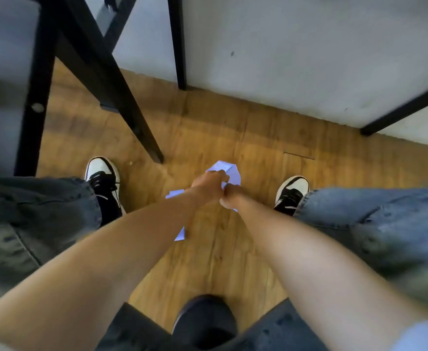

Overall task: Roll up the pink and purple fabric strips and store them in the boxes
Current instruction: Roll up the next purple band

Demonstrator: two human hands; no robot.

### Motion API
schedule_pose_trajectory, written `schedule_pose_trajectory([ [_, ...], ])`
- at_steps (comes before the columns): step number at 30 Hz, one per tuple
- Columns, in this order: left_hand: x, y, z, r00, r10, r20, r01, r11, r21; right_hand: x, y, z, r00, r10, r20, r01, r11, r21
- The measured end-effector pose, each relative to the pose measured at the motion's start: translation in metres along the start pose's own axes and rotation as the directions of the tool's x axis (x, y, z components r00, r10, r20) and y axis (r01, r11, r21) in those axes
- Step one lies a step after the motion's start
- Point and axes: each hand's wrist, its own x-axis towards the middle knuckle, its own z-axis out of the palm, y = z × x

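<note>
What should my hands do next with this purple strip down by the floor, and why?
Probably lift it up off the floor before rolling further. Both the left hand and right hand grip the purple strip low between the shoes, loose ends hang out below the forearms, and no box is in view here.

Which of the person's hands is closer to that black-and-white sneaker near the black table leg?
Left. The left hand is nearer the black-and-white sneaker; the right hand lies further away.
</note>
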Motion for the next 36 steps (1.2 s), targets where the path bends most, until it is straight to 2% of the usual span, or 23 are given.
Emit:
schedule_pose_trajectory([
  [2,0.002,-0.006,0.015,0.999,-0.025,0.037,0.027,0.999,-0.045,0.006,0.014,0.02,1.0,0.023,0.012,-0.022,0.996,-0.086],
  [6,0.006,-0.017,0.031,0.999,-0.033,0.034,0.033,0.999,0.009,0.016,0.04,0.046,0.992,0.104,0.076,-0.088,0.978,-0.187],
  [13,0.008,-0.024,0.03,0.996,-0.066,0.059,0.063,0.996,0.06,0.046,0.074,0.053,0.986,0.147,0.081,-0.142,0.988,-0.065],
  [14,0.009,-0.023,0.031,0.995,-0.068,0.067,0.063,0.995,0.071,0.047,0.076,0.055,0.988,0.144,0.054,-0.142,0.989,-0.04],
  [16,0.011,-0.019,0.031,0.994,-0.066,0.087,0.058,0.994,0.092,0.043,0.076,0.053,0.989,0.117,-0.089,-0.113,0.993,0.043],
  [18,0.013,-0.017,0.031,0.991,-0.071,0.109,0.059,0.993,0.102,0.036,0.071,0.048,0.961,0.104,-0.258,-0.04,0.97,0.242],
  [20,0.015,-0.016,0.028,0.992,-0.07,0.101,0.06,0.994,0.092,0.032,0.055,0.038,0.942,0.078,-0.327,0.098,0.867,0.489],
  [22,0.016,-0.01,0.018,0.997,-0.036,0.071,0.032,0.997,0.066,0.029,0.042,0.018,0.899,0.053,-0.434,0.219,0.804,0.552],
  [25,0.011,-0.004,-0.008,1.0,-0.011,-0.017,0.011,0.999,0.036,0.034,0.031,-0.007,0.862,-0.072,-0.501,0.354,0.793,0.496],
  [28,0.002,0.001,-0.045,0.987,0.062,-0.146,-0.055,0.997,0.056,-0.029,-0.001,-0.065,0.811,-0.223,-0.541,0.442,0.84,0.315],
  [32,-0.013,0.007,-0.096,0.946,0.241,-0.215,-0.218,0.968,0.125,-0.078,-0.012,-0.114,0.659,-0.359,-0.661,0.523,0.85,0.059],
  [36,-0.03,0.019,-0.14,0.789,0.476,-0.389,-0.471,0.874,0.116,-0.117,-0.012,-0.157,0.532,-0.424,-0.732,0.531,0.841,-0.101],
])
